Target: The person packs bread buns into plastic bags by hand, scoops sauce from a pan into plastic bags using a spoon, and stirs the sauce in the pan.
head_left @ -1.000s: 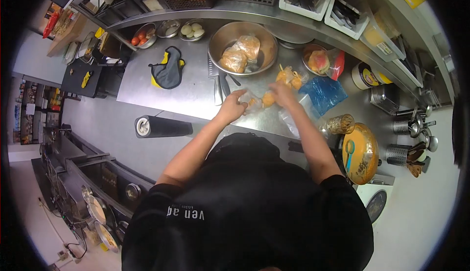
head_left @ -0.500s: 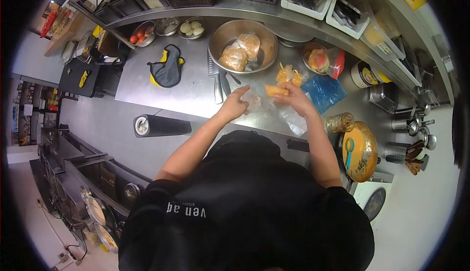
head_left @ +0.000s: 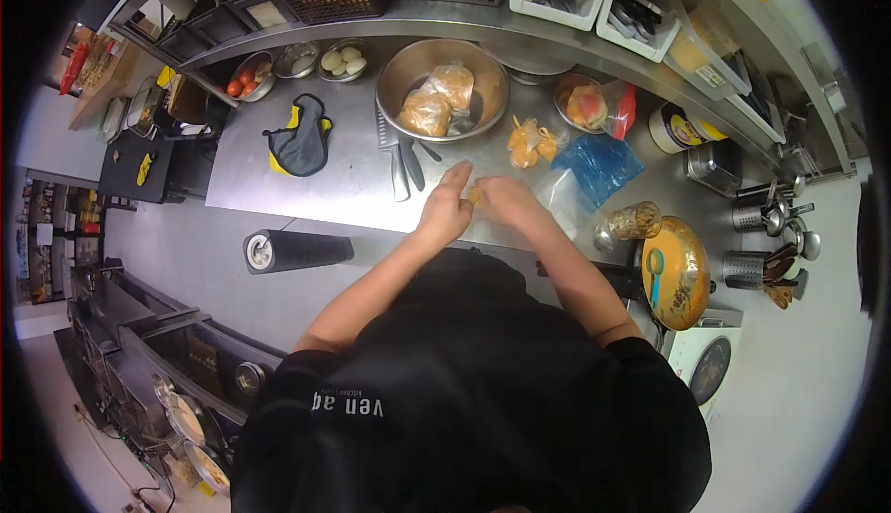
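- Left hand (head_left: pixel 447 205): fingers extended, cannot tell whether gripping
- Right hand (head_left: pixel 509 202): fingertips at orange food piece (head_left: pixel 476 196), grip unclear
- Orange food piece: between the 2 hands, over steel worktop (head_left: pixel 357 179), near mixing bowl (head_left: pixel 489 86)

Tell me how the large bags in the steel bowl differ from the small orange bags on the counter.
The large bags outsize the small orange bags. The large bags lie inside the steel bowl; the small orange bags lie on the counter, near the blue plastic. Both are see-through, with orange-toned contents.
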A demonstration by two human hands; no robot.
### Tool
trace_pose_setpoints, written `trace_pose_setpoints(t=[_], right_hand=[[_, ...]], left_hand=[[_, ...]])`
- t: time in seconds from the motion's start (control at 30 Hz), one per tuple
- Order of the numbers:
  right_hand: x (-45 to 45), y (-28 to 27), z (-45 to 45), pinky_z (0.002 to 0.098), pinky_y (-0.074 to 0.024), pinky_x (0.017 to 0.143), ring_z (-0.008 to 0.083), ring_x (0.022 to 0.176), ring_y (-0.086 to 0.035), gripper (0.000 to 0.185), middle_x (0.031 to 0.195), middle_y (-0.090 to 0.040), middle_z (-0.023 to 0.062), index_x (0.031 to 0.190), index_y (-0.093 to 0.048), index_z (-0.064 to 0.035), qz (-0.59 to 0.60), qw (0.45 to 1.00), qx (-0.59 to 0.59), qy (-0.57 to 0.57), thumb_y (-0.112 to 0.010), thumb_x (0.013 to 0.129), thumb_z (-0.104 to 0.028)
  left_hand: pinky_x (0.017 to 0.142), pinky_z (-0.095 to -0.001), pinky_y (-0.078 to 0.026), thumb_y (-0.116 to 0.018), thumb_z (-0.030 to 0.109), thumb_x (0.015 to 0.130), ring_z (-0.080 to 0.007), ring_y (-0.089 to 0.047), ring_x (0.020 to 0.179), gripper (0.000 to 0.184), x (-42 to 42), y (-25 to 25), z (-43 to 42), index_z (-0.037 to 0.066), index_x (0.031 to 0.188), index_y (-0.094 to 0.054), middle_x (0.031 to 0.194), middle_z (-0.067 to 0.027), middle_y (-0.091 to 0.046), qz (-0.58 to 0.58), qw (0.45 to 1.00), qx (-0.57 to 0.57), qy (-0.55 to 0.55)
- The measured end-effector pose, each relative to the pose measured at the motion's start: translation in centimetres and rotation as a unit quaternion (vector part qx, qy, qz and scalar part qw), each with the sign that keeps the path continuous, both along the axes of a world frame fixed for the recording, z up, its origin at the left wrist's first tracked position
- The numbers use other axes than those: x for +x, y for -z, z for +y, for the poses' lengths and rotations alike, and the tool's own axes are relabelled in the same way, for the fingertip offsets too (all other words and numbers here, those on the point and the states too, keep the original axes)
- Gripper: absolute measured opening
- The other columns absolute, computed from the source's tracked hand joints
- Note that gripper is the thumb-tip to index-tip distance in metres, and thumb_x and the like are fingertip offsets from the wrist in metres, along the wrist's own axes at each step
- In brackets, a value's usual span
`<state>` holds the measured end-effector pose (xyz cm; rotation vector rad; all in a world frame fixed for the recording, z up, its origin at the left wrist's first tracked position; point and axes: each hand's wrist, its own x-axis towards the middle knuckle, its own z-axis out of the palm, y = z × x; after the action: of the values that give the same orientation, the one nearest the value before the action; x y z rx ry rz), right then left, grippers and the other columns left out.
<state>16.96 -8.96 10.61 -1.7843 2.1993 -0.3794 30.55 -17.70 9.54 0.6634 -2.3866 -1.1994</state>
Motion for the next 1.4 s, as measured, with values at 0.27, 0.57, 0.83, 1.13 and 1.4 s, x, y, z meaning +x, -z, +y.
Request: trace_pose_setpoints(t=[0.27, 0.57, 0.83, 1.13, 1.4], right_hand=[[-8.9, 11.8, -0.1, 0.0372, -0.0516, 0.077, 0.0336, 0.084, -0.065, 0.023, 0.088, -0.066, 0.0203, 0.102, -0.064, -0.005, 0.19, 0.954, -0.11, 0.204, -0.059, 0.079, -0.009], [-9.9, 1.3, 2.5, 0.0311, -0.0529, 0.065, 0.0218, 0.078, -0.066, 0.018, 0.084, -0.065, 0.0075, 0.1, -0.061, -0.008, -0.297, 0.938, -0.051, 0.175, -0.065, 0.083, -0.014], [-0.9, 2.2, 0.5, 0.0311, -0.0517, 0.058, 0.0174, 0.075, -0.065, 0.021, 0.089, -0.064, 0.0083, 0.106, -0.054, -0.0099, -0.45, 0.887, -0.005, 0.101, -0.059, 0.086, -0.007], [-3.9, -1.6, -2.6, 0.0443, -0.0513, 0.071, 0.0375, 0.074, -0.064, 0.033, 0.08, -0.067, 0.0138, 0.113, -0.061, -0.0139, -0.445, 0.877, 0.093, 0.157, -0.055, 0.081, -0.011], [-14.3, 11.3, -4.4, 0.0389, -0.0492, 0.084, 0.0293, 0.108, -0.055, 0.035, 0.111, -0.062, 0.0119, 0.111, -0.062, -0.0082, 0.18, 0.979, -0.038, 0.09, -0.059, 0.076, -0.008]], left_hand=[[0.072, -0.0301, -0.049, -0.048, -0.008, 0.072, -0.0228, -0.058, 0.081, 0.06, 0.0, -3.0, -0.6, 0.0, 0.131, -0.046, 0.135, -0.0182, -0.045, -0.007, 0.992, 0.101, 0.072], [0.057, -0.027, -0.052, -0.048, -0.009, 0.072, -0.015, -0.061, 0.061, 0.064, 0.2, -2.7, -1.0, 0.0, 0.135, -0.04, 0.132, -0.0185, -0.046, -0.019, 0.98, 0.196, 0.036], [0.054, -0.0255, -0.052, -0.051, -0.006, 0.077, -0.0132, -0.061, 0.061, 0.065, 0.0, -2.5, -0.9, -0.003, 0.139, -0.032, 0.123, -0.0193, -0.051, -0.012, 0.95, 0.313, 0.008], [0.053, -0.0249, -0.051, -0.046, -0.01, 0.074, -0.014, -0.062, 0.06, 0.067, 0.8, -2.2, -1.1, -0.001, 0.139, -0.034, 0.133, -0.0206, -0.046, -0.01, 0.971, 0.234, -0.041], [0.054, -0.0233, -0.051, -0.046, -0.009, 0.076, -0.0128, -0.063, 0.062, 0.064, 0.4, -3.2, -1.5, 0.004, 0.139, -0.037, 0.119, -0.0184, -0.056, -0.042, 0.97, 0.238, 0.014]])
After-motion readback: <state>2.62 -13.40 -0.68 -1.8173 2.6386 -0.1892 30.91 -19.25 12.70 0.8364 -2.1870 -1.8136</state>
